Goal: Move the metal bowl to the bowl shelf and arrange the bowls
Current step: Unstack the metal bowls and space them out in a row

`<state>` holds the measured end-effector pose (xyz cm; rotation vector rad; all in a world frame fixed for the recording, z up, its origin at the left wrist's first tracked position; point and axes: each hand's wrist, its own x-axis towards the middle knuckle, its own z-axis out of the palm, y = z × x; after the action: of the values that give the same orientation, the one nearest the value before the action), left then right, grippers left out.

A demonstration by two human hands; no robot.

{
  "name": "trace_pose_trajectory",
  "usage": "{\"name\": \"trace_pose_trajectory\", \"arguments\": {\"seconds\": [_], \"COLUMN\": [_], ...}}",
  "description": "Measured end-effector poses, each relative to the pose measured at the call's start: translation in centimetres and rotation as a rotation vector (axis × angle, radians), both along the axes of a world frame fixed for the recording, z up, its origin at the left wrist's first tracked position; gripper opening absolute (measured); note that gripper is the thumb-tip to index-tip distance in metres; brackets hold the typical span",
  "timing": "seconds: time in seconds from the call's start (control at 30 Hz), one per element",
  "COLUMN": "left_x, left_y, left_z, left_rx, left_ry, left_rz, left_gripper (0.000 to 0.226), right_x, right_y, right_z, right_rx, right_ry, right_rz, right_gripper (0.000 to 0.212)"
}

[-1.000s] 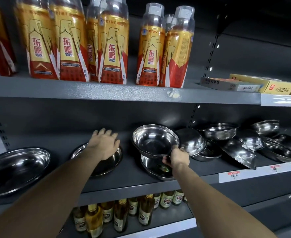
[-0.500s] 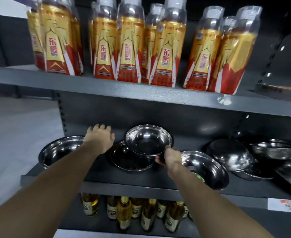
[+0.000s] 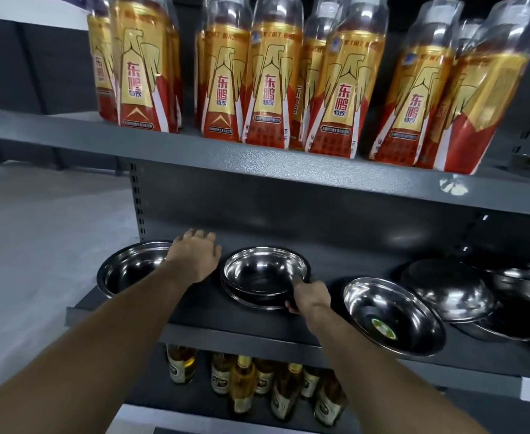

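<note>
My right hand (image 3: 309,297) grips the near right rim of a shiny metal bowl (image 3: 263,270), which sits nested in a second, wider bowl (image 3: 251,300) on the dark grey bowl shelf (image 3: 226,321). My left hand (image 3: 196,258) hovers palm down with relaxed fingers between that stack and a large metal bowl (image 3: 132,270) at the shelf's left end; whether it touches either bowl I cannot tell. Another bowl (image 3: 392,314) with a sticker inside lies tilted to the right of my right hand.
Several more metal bowls (image 3: 451,289) are piled at the far right of the shelf. Tall red-and-gold drink bottles (image 3: 270,79) crowd the shelf above. Glass bottles (image 3: 245,386) stand on the shelf below. Grey floor (image 3: 38,230) lies past the left end.
My right hand carried the bowl left and lowered it into the wider bowl. My left hand stayed beside it. The view swung left along the shelf.
</note>
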<state>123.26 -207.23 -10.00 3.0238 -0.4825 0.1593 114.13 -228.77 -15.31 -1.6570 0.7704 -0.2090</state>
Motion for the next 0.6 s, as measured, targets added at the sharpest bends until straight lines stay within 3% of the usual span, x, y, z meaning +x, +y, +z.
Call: {"name": "trace_pose_trajectory", "arguments": {"seconds": [0.13,0.27,0.47,0.6], "left_x": [0.4,0.9,1.3,1.1], "left_y": [-0.9,-1.9,-4.3,-6.8], "left_z": [-0.1,-0.2,-0.7,-1.1], "left_rx": [-0.022,-0.035,-0.064,-0.057], "left_ry": [-0.012,-0.025,-0.023,0.007], "left_rz": [-0.037,-0.078,-0.162,-0.253], "left_gripper": [0.051,0.050,0.049,0.050], "right_x": [0.1,-0.2,-1.0,-2.0], "right_y": [-0.3,-0.3,-1.3,-2.9], "right_z": [-0.3,-0.6,-0.4,0.2], "right_rx": [-0.247,-0.480,-0.479,-0.459], "right_ry": [0.071,0.133,0.148,0.138], "right_rz": [0.019,0.057,-0.016,-0.095], "right_gripper": [0.038,0.038,0.059,0.049]}}
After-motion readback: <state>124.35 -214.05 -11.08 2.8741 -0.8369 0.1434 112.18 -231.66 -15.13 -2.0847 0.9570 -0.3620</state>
